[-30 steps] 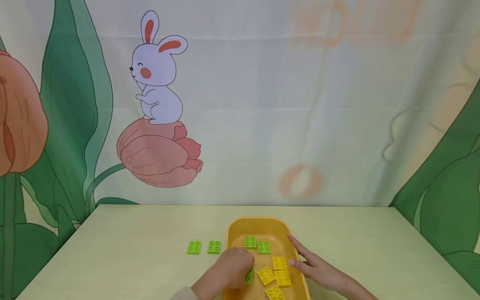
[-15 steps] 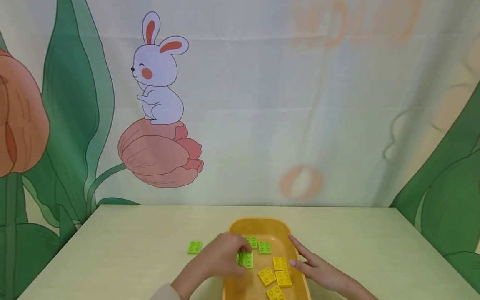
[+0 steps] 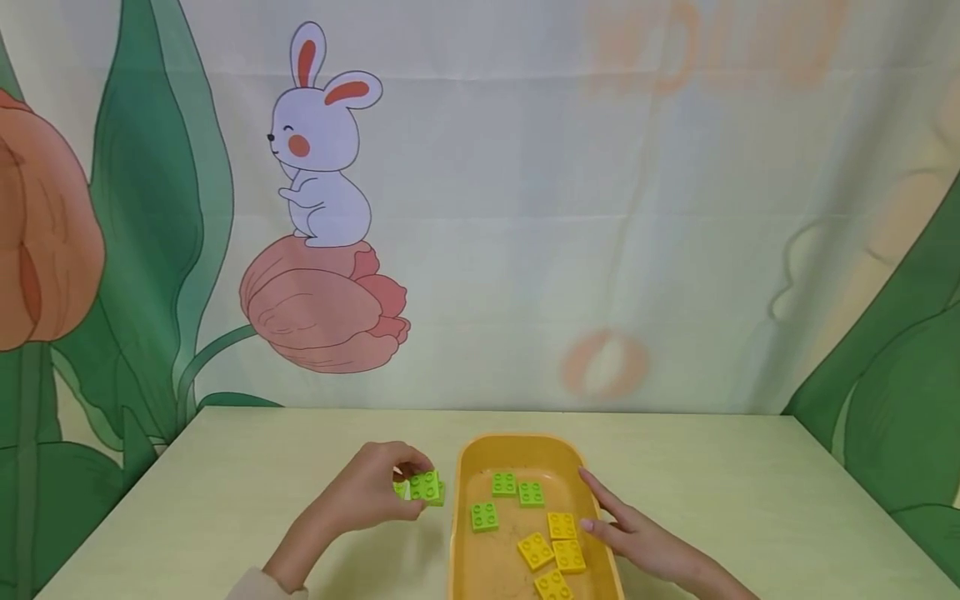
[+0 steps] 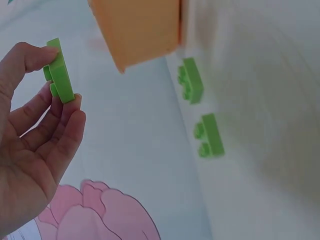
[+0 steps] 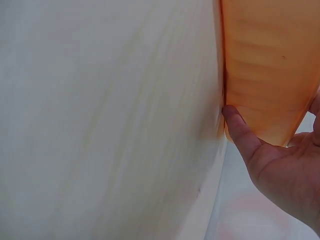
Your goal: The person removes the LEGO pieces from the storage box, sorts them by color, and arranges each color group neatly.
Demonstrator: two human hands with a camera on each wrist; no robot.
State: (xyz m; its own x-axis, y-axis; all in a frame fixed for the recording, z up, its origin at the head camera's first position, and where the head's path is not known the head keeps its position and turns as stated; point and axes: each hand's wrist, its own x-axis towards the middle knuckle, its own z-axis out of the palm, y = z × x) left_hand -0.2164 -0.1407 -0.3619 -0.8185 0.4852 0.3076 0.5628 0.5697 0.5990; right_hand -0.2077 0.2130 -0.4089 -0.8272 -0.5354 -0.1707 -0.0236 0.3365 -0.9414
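Note:
My left hand (image 3: 367,492) is left of the yellow tray (image 3: 454,567), pinching a green toy brick (image 3: 424,486) between thumb and fingertips. In the left wrist view the held brick (image 4: 61,75) is side-on, studs toward the palm. Two more green bricks, one nearer (image 4: 210,136) and one farther (image 4: 191,81), lie on the table; the hand and held brick partly cover them in the head view. My right hand (image 3: 645,537) rests against the tray's right side, index finger extended along it and thumb at the rim. The right wrist view shows fingers touching the tray's outer wall (image 5: 270,65).
Inside the tray, three green bricks (image 3: 504,484) lie toward the far end and left side. Several yellow bricks (image 3: 568,556) lie toward its right side. The pale table (image 3: 720,475) ends at a printed curtain (image 3: 487,250) with a rabbit and tulips.
My left hand set one green brick down at the tray's left side, moved left out of the tray and now holds a green brick over the table. The right hand stays in place.

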